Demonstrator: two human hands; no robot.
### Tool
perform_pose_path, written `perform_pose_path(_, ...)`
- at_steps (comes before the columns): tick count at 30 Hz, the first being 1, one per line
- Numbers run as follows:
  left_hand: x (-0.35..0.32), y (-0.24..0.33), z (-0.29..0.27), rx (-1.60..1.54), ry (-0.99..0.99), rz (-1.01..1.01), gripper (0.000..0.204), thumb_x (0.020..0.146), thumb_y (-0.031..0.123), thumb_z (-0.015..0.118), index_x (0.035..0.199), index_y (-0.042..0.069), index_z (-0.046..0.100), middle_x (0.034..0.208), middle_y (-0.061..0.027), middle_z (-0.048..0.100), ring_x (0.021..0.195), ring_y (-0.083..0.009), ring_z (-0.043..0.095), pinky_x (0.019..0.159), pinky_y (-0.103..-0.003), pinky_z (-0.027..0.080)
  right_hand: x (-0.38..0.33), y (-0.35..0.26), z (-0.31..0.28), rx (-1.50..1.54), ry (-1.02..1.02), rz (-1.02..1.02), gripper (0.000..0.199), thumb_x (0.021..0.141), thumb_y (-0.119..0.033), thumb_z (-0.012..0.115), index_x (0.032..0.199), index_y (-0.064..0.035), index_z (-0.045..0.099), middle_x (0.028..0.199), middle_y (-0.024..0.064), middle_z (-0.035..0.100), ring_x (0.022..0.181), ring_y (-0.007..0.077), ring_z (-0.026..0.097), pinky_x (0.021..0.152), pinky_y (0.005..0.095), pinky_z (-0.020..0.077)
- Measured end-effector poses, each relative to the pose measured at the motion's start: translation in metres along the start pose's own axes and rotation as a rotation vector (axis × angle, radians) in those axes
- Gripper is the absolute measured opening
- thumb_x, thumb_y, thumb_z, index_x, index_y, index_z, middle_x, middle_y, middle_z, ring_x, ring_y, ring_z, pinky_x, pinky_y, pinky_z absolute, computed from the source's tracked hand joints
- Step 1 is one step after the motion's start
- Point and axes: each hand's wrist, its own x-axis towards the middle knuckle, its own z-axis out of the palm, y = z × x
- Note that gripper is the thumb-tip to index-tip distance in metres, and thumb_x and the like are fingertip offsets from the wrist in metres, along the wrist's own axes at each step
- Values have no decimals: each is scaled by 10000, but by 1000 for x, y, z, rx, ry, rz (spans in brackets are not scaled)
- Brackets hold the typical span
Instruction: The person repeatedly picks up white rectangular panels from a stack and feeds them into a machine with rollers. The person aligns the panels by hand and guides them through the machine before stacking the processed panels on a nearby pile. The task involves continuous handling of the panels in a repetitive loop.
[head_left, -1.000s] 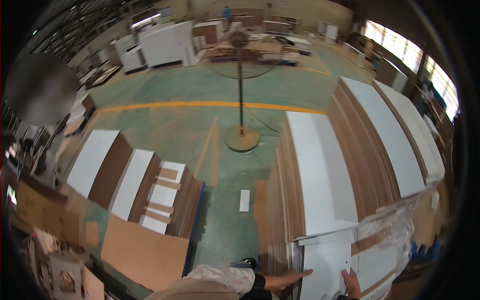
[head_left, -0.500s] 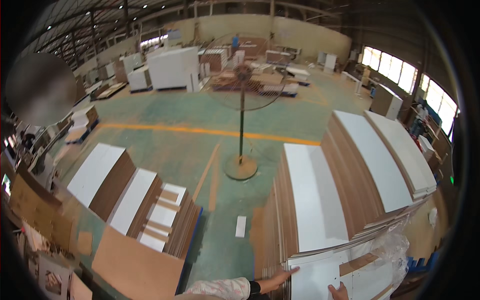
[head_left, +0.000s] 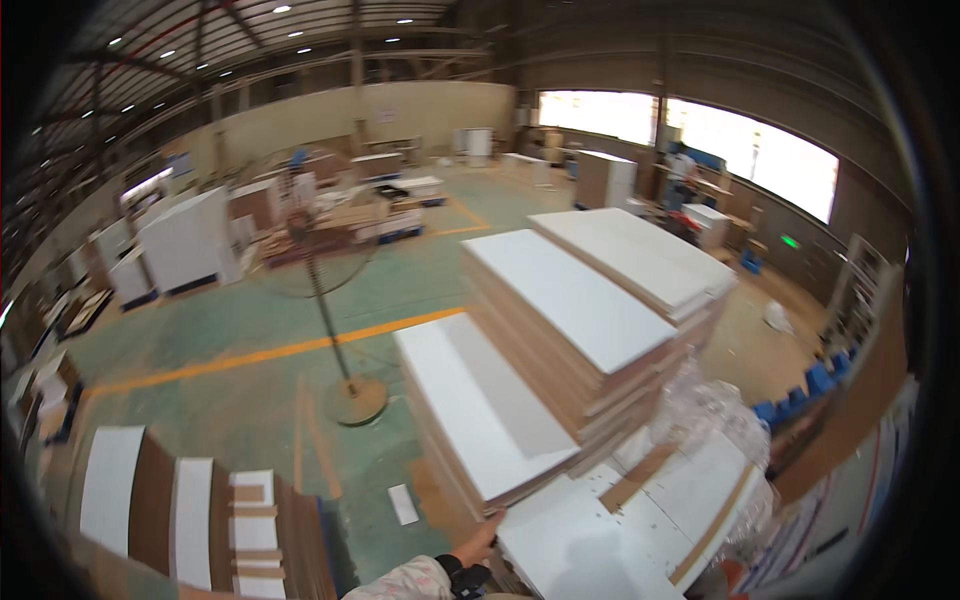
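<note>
The bare left hand [head_left: 478,541] is at the left edge of the flat white board [head_left: 565,525], which lies to its right — the sides seem to slant down and right, out of view. I can't tell if this grip is closed or loose; the right hand is out of sight — so the left is nearer.

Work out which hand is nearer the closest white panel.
Left, as far as shown: the left hand apparently touches the closest white panel at its left edge; the right hand is out of view.
</note>
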Motion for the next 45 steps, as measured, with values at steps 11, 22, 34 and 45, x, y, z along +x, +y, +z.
perform_pose_path(11,-100,11,12,-86,194,-111,349,843,368,569,1035,77,557,945,-57,616,868,-189,576,766,-358,448,11,48,-21,246,-248,470,586,896,-497,428,1259,-37,430,1147,112,562,1054,281,547,870,495,440)
perform_pose_path(22,-81,40,-11,435,-66,-321,787,835,682,298,1218,25,499,1192,-106,542,1075,-225,505,950,-384,335,47,33,-24,237,-354,394,741,865,-658,224,1288,-82,418,1195,92,526,1077,258,528,887,406,450)
perform_pose_path(34,-124,60,13,566,-213,-554,777,852,683,136,1391,146,290,1403,-53,342,1291,-203,303,1031,-331,275,59,30,-11,298,-282,511,603,913,-549,301,1271,-87,449,1172,72,555,1046,223,554,885,375,451)
perform_pose_path(45,-83,54,20,237,-205,-568,579,924,499,197,1269,112,455,1231,-72,528,1126,-264,493,940,-428,402,66,41,-10,319,-243,445,542,919,-495,367,1260,-83,458,1174,81,533,1058,205,513,884,340,424)
